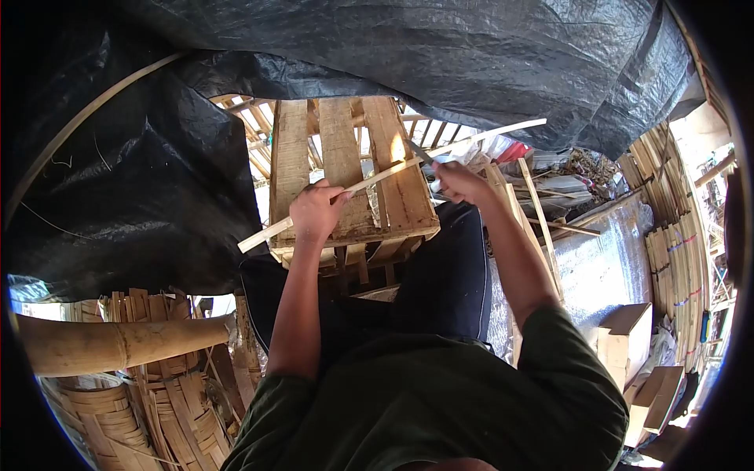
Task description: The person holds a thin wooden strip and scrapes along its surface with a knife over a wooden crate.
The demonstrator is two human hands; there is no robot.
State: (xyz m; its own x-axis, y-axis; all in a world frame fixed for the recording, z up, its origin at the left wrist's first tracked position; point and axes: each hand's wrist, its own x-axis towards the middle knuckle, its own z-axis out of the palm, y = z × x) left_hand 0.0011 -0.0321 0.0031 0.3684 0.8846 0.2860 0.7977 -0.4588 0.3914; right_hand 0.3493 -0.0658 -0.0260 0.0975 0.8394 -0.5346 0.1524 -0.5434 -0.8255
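A long pale bamboo strip slants over a slatted wooden crate between my knees. My left hand is closed round the strip left of its middle, above the crate's near part. In my right hand is the handle of a knife, whose dark blade lies against the strip at the crate's right edge. The strip's far end rises to the upper right, past my right hand, and its other end sticks out at the lower left.
Black plastic sheeting hangs ahead and to the left. A thick bamboo pole and woven baskets stand at the lower left. Thin strips lean on my right, near cardboard boxes and bundled slats.
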